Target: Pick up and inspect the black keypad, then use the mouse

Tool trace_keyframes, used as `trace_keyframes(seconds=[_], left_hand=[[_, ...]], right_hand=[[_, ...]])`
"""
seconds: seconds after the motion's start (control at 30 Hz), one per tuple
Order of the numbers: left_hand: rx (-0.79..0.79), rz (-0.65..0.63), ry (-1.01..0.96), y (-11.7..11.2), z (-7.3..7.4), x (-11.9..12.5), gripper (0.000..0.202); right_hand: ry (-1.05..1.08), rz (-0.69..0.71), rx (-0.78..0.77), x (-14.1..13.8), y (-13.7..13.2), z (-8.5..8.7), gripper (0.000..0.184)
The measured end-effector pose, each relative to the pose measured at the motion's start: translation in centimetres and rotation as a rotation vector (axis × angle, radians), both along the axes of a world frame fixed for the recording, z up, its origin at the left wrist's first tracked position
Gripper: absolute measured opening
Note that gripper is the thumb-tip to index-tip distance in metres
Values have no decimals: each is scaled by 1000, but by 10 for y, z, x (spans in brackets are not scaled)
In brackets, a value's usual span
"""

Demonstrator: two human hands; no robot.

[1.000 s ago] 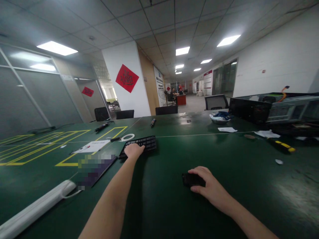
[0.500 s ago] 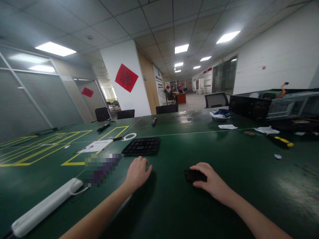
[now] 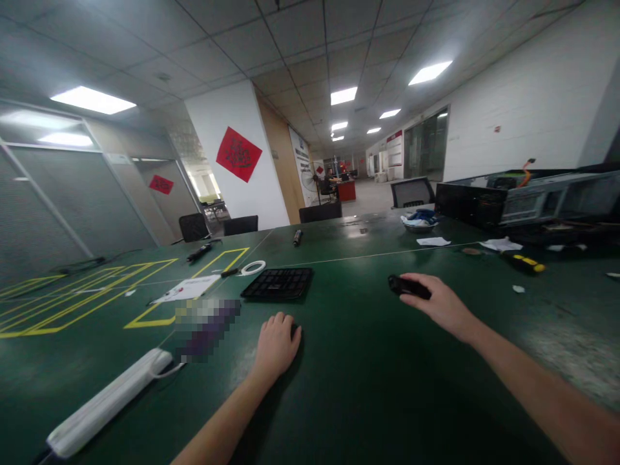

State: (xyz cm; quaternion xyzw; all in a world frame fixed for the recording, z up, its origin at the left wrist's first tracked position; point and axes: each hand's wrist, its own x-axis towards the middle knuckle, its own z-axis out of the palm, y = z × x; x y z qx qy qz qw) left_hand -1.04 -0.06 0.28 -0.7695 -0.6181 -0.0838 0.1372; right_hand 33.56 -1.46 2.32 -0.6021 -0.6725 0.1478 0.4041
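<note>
My right hand [image 3: 433, 298] is closed around a small black oblong object [image 3: 409, 287] with a rounded end, held to the right of centre over the green table; its kind is not clear. My left hand [image 3: 277, 342] lies palm down at the table's surface, fingers together and slightly bent, thumb a little apart. A dark gap shows between thumb and forefinger; I make out no object there. Just beyond this hand lies a flat black tray [image 3: 278, 284] with a grid of compartments.
A white power strip [image 3: 109, 403] lies at left, beside a blurred purple item [image 3: 208, 332]. Yellow tape outlines, a paper sheet [image 3: 186, 289] and a white tape ring [image 3: 253, 267] lie farther off. At right are a bowl [image 3: 419, 225], a yellow-black tool [image 3: 527, 261] and an open computer case [image 3: 469, 203].
My right hand has moved forward and right with the black object, which has turned slightly. My left hand has shifted a little right and nearer, its fingers lower. The view has turned slightly.
</note>
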Motion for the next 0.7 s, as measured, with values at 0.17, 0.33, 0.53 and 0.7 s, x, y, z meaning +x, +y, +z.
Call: trace_keyframes(seconds=[0.17, 0.33, 0.53, 0.7], left_hand=[[5, -6, -7, 1, -1, 1, 26], [11, -3, -11, 2, -2, 1, 25], [0, 8, -7, 0, 0, 1, 26], [43, 100, 47, -6, 9, -2, 36]], right_hand=[[-408, -247, -21, 114, -6, -9, 51], [-584, -457, -333, 171, -25, -45, 54], [-696, -721, -125, 163, -31, -56, 64], [-569, -781, -128, 162, -34, -57, 68]])
